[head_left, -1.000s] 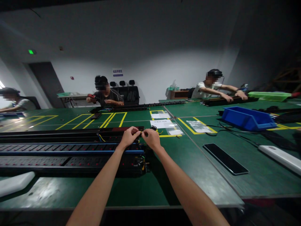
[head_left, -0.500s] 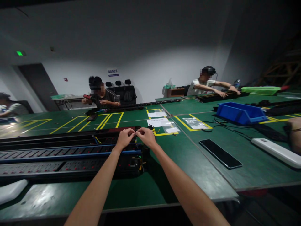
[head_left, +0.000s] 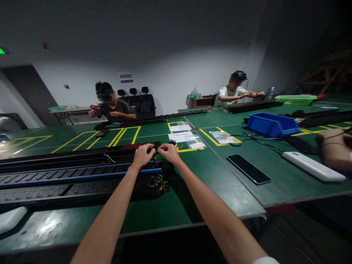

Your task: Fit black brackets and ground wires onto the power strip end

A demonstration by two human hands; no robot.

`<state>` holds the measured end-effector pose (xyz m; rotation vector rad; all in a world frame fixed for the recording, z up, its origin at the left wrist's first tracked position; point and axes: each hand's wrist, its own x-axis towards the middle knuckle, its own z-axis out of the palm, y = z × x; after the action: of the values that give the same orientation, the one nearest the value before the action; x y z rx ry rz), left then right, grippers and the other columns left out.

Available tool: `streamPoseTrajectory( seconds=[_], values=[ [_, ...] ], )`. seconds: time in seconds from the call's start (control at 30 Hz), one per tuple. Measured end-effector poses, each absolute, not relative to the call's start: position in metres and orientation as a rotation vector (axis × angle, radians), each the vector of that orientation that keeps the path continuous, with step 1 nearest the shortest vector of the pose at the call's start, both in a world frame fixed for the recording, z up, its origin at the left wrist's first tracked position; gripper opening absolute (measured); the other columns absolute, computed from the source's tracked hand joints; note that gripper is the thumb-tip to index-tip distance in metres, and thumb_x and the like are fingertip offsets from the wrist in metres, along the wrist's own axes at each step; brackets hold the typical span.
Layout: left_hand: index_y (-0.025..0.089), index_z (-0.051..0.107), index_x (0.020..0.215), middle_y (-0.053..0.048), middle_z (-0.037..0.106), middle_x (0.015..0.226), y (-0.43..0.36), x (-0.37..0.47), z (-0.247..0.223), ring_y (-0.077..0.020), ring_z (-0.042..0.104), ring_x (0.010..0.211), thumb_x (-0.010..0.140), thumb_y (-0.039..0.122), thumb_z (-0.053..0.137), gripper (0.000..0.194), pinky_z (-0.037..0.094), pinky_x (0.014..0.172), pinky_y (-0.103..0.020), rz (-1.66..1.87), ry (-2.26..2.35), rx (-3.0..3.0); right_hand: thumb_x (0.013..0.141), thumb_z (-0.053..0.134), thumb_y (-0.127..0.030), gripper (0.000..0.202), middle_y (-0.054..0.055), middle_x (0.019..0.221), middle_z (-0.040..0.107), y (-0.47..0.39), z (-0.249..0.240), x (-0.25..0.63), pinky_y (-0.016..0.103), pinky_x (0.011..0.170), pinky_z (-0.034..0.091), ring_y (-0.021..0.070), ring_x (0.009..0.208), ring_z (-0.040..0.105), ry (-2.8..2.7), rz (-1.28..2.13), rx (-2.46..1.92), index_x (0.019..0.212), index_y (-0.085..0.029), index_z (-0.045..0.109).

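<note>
My left hand (head_left: 143,156) is curled over the right end of the rearmost black power strip (head_left: 93,158), its thumb and fingers drawn together. Close beside it, my right hand (head_left: 169,152) pinches with thumb and forefinger at the same strip end. Whatever sits in the fingertips is too small to make out. A black slotted bracket (head_left: 172,142) with yellow-green wire stands just behind my right hand. Nearer to me lie a blue-edged socket strip (head_left: 90,171) and a grey-black one (head_left: 96,188), with wires showing at the right end.
To the right are a phone (head_left: 249,169), a white power bank (head_left: 313,166), a blue bin (head_left: 272,124) and cables. Papers (head_left: 183,136) and a plastic bag (head_left: 222,137) lie inside yellow tape. Another person's hand (head_left: 334,145) is at the right edge; two people work across the table.
My hands have drawn slightly apart at the strip end. The view has shifted a little to the right. The person at the back right has pulled their arms in and up.
</note>
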<state>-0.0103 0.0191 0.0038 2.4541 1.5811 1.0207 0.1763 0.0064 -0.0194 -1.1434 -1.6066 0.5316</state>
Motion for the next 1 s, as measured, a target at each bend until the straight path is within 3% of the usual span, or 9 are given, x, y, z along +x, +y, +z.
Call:
streamPoseTrajectory(
  seconds=[0.13,0.37,0.73,1.0],
  values=[
    [0.025,0.071,0.109,-0.006,0.075,0.113,0.023,-0.014,0.002,-0.0265,0.066,0.108,0.094,0.031,0.046,0.030,0.048,0.097,-0.038,0.990,1.759,2.314,0.080,0.066,-0.033,0.021,0.003,0.076,0.074,0.012,-0.030,0.183,0.023,0.063,0.046,0.0153,0.068,0.065,-1.544,0.569,-1.207,0.088,-0.017,0.079],
    [0.027,0.071,0.110,-0.003,0.077,0.110,0.023,-0.015,-0.001,-0.0250,0.068,0.108,0.085,0.021,0.051,0.032,0.048,0.097,-0.038,0.824,1.759,2.314,0.078,0.069,-0.035,0.023,0.004,0.077,0.074,0.017,-0.041,0.186,0.024,0.064,0.045,0.0157,0.068,0.064,-1.537,0.597,-1.190,0.087,-0.015,0.078],
    [0.030,0.076,0.101,-0.001,0.077,0.108,0.019,-0.016,0.000,-0.0280,0.068,0.107,0.079,0.027,0.059,0.029,0.047,0.100,-0.041,0.715,1.753,2.449,0.077,0.068,-0.042,0.031,0.006,0.080,0.072,0.018,-0.048,0.181,0.021,0.050,0.046,0.0159,0.069,0.062,-1.233,0.893,-1.134,0.088,-0.015,0.075],
    [0.031,0.078,0.099,-0.001,0.078,0.106,0.019,-0.016,0.000,-0.0280,0.069,0.103,0.077,0.025,0.060,0.029,0.048,0.098,-0.040,0.746,1.771,2.419,0.069,0.075,-0.037,0.026,0.003,0.069,0.067,0.027,-0.055,0.184,0.023,0.053,0.052,0.0114,0.056,0.058,-0.983,1.038,-1.022,0.079,-0.013,0.071]
  ],
)
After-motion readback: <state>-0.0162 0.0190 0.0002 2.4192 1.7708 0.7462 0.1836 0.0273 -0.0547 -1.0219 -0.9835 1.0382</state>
